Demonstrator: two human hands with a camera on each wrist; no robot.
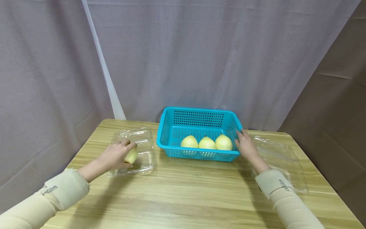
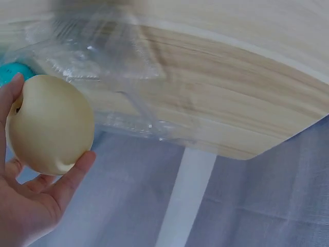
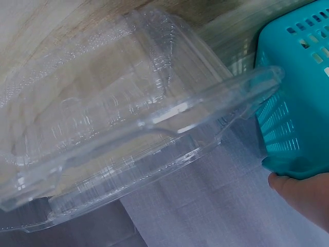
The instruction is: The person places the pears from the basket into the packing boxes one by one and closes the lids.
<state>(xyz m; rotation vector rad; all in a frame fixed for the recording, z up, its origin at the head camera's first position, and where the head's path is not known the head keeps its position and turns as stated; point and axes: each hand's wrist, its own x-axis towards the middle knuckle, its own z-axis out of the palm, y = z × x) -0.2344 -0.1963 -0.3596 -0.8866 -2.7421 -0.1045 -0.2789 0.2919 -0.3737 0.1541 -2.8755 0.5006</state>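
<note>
While my left hand grips one fruit, fingers curled round it, clear box lies beneath. My right hand holds basket by rim; three fruits inside, left of right grip.

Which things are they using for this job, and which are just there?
Job things, I think:
yellow fruit in the left hand
blue basket, rim held by right hand
three fruits inside
two clear boxes

Just there:
grey curtain
table
</note>
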